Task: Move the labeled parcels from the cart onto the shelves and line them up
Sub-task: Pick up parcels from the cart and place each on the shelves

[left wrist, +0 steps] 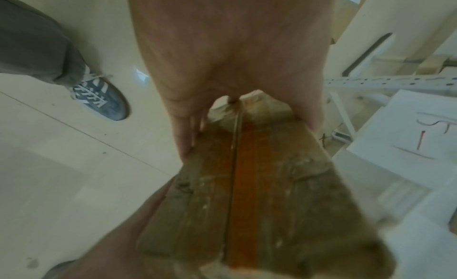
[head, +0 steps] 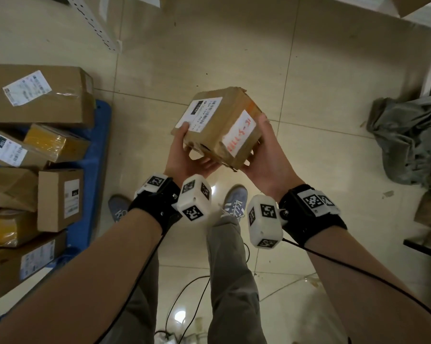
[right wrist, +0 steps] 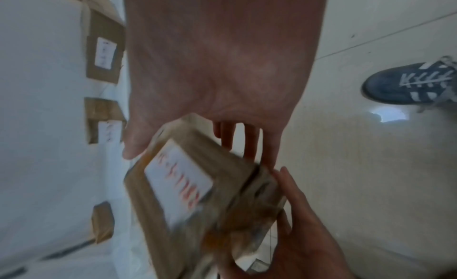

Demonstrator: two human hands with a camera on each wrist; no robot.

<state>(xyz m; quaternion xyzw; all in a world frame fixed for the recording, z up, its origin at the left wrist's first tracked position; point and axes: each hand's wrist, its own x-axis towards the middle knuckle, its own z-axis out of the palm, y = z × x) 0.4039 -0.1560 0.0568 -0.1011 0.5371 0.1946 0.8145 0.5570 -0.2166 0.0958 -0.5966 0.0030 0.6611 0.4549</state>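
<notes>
Right now both my hands hold one small cardboard parcel [head: 219,127] in the air above the tiled floor [head: 308,70], tilted on a corner. My left hand [head: 187,155] has its grip clamped on the near left side, thumb on the printed shipping label [head: 199,112] and fingers curled under the bottom. My right hand [head: 266,155] has its grip clamped on the right side, palm under the box, thumb up along the far edge beside a white label with red handwriting [head: 239,135]. From the left wrist I see orange tape [left wrist: 245,185] running along the parcel's seam. To my left, the blue cart [head: 95,155] carries more labeled parcels [head: 58,199], stacked loosely. A white shelf upright [head: 97,26] stands ahead at upper left. A grey bag [head: 408,137] lies crumpled on the floor to my right. My blue sneakers [head: 234,199] are below the parcel.
</notes>
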